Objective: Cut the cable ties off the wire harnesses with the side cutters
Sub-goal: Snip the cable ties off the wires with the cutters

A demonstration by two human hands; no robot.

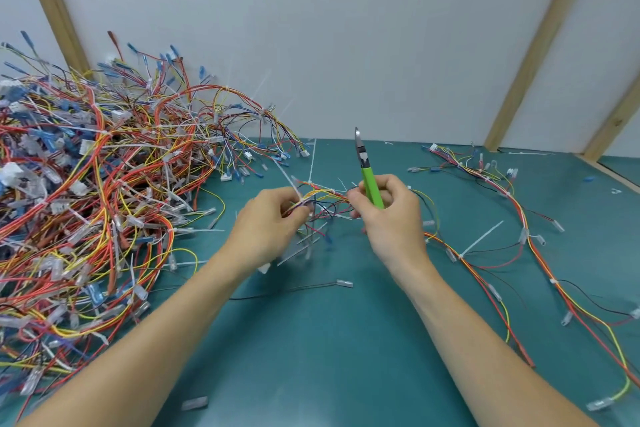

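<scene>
Between my two hands stretches a wire harness (323, 196) of red, yellow and dark wires, lifted just above the green mat. My left hand (272, 220) grips its left end at a white cable tie (304, 199) whose tail sticks up and left. My right hand (391, 210) holds the green-handled side cutters (367, 173), jaws pointing up and away from the wires, while its fingertips also pinch the harness's right end. More ties show along the bundle near the top.
A big heap of tied harnesses (97, 191) fills the left side. Loose harnesses (512, 218) trail across the right of the green mat (329, 340). Cut tie pieces and connector sleeves lie scattered. A white wall with wooden battens stands behind.
</scene>
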